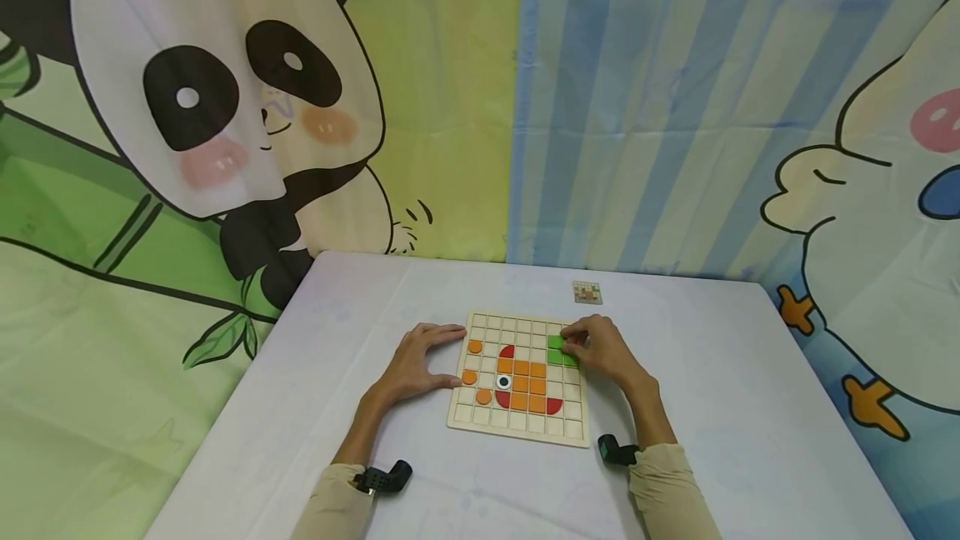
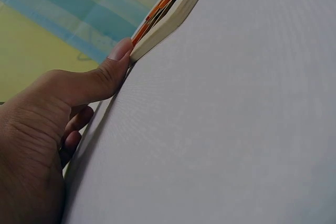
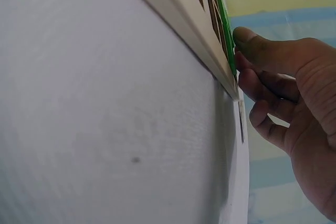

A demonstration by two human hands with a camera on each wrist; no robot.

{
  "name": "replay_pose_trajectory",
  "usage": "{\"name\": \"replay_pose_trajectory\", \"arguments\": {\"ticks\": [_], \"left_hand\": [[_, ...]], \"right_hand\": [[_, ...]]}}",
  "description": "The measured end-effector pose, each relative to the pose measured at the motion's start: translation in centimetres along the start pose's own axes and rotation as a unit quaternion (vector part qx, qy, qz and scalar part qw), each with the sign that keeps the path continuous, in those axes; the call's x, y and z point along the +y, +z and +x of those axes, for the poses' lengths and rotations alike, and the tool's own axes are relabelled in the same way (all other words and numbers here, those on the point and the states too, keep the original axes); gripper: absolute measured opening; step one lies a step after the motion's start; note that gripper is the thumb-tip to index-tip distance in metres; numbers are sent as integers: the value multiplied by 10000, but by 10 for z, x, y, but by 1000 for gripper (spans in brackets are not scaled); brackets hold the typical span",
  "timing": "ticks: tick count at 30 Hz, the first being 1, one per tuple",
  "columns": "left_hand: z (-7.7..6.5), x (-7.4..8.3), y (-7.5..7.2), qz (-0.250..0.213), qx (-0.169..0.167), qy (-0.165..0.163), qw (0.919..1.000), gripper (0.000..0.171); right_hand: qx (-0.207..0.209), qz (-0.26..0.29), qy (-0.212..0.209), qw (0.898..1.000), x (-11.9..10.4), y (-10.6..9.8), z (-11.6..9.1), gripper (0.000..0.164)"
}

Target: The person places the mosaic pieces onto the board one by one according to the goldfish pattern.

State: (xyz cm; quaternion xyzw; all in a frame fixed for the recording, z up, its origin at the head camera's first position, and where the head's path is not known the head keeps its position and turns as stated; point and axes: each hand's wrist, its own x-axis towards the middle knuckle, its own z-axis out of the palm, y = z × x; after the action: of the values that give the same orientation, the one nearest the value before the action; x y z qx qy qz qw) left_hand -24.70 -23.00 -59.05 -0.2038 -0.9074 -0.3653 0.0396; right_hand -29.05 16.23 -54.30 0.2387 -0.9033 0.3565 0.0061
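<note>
A square wooden grid board [image 1: 465, 417] lies flat on the table, with orange square tiles [image 1: 531, 385], red rounded tiles [image 1: 554, 406] and an eye tile [image 1: 503, 382] forming a fish shape. Orange round tiles [image 1: 483, 397] sit in cells along its left side. My left hand [image 1: 411, 365] rests at the board's left edge, thumb and fingers spread, with the thumb tip against the corner in the left wrist view. At the upper right, my right hand [image 1: 602, 348] pinches a green square tile [image 3: 229, 51] among other green tiles [image 1: 555, 355]; the fingers partly hide them.
A small patterned card [image 1: 587, 292] lies beyond the board near the table's back edge. The white-covered table [image 1: 720, 407] meets a printed cloth backdrop [image 1: 442, 107] with cartoon animals. A black wrist device [image 1: 617, 450] is on the right forearm, another [image 1: 386, 477] on the left.
</note>
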Motion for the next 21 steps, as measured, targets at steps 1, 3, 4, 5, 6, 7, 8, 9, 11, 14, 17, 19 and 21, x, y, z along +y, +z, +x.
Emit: {"name": "replay_pose_trajectory", "arguments": {"ticks": [1,3,4,5,6,7,8,9,11,14,17,19,21], "left_hand": [[0,1,0,5,8,13,10000,88],[0,2,0,-1,9,18,10000,88],[0,3,0,1,14,24,10000,88],[0,3,0,1,15,24,10000,87],[0,4,1,-2,15,17,10000,87],[1,4,1,-9,18,12,10000,87],[1,4,1,-20,19,7,10000,88],[1,4,1,-21,19,6,10000,88],[2,4,1,-20,17,16,10000,88],[2,4,1,-25,12,14,10000,88],[3,3,2,-13,-1,-16,10000,88],[3,3,2,-19,-4,-51,10000,88],[3,2,2,-13,0,-61,10000,89]], "right_hand": [[3,-8,14,10000,0,0,0,22],[-7,-6,41,10000,-1,1,0,23],[-9,-10,51,10000,-1,0,-1,22],[-10,-20,65,10000,-1,0,-1,22],[-13,-18,90,10000,-1,0,-1,22],[-10,-30,86,10000,-1,0,-1,21],[-9,-47,53,10000,-1,0,-2,21],[-4,-47,39,10000,-1,0,-2,20],[12,-46,17,10000,-1,0,-2,19],[16,-33,-59,10000,0,1,-3,19],[0,-49,-72,10000,0,0,-2,20],[-23,-80,-56,9999,-1,-1,-2,20],[-34,-115,-25,9999,-3,-2,-2,22]]}}
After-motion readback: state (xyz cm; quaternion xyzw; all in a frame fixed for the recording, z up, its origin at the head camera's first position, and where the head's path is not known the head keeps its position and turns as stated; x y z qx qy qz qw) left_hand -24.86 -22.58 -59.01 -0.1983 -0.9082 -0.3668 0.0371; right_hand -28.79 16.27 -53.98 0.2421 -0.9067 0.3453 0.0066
